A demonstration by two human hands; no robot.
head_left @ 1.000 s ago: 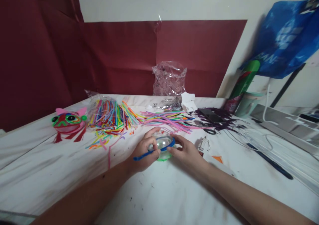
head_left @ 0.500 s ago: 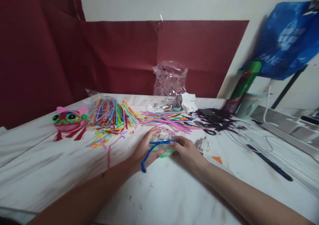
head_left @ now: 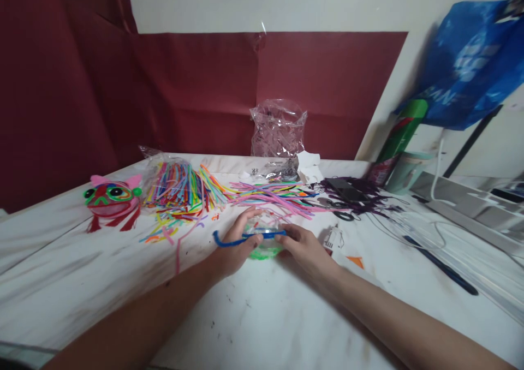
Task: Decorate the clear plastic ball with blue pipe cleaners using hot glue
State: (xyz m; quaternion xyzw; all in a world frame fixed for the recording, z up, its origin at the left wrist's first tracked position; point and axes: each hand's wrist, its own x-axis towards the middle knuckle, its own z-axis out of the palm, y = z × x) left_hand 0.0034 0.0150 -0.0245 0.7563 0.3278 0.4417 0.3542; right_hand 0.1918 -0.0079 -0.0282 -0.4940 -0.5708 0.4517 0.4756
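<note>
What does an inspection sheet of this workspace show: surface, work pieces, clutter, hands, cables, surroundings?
Surface: white streaked table with scattered dark specks.
Work pieces: clear rounded object, green at its lower edge; blue strip across its front.
Clutter: bundled coloured strips, loose strips, purple tangle, orange scrap, pink-eared figure.
Hands: left hand and right hand hold the clear rounded object from either side.
Cables: white cable at right.
Surroundings: dark red sheet on the wall; blue bag upper right.
</note>
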